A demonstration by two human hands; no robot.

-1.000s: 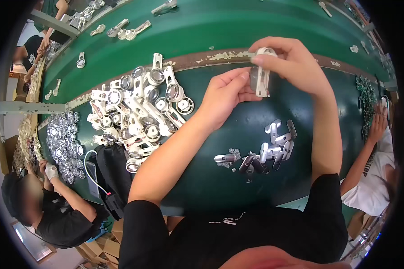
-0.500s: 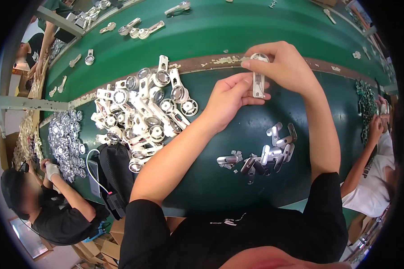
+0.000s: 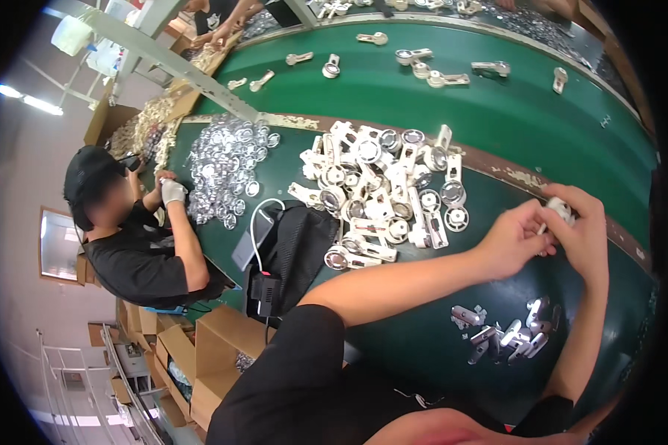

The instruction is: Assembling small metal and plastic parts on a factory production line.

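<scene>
Both my hands are together at the right of the green table, round one white plastic part (image 3: 560,210) with a rounded end. My right hand (image 3: 588,236) grips it between thumb and fingers. My left hand (image 3: 513,239) is closed, with bent fingertips against the part's near side. Most of the part is hidden by the fingers. Left of my hands lies a heap of white parts (image 3: 393,178), each with a round head and a straight handle. Below my hands sit several silver-grey oblong covers (image 3: 516,337) beside small clear bits (image 3: 479,311).
A black bag (image 3: 302,241) with a white cable and a small black device lies left of my arm. Beyond it is a pile of clear round pieces (image 3: 223,163). A person (image 3: 133,222) works at the left. Similar white parts lie on the green belt (image 3: 304,89) behind a raised edge.
The view has swung left, so everything sits further right. The held part has tilted from upright and now shows mainly its rounded end. My hands have drawn closer together round it.
</scene>
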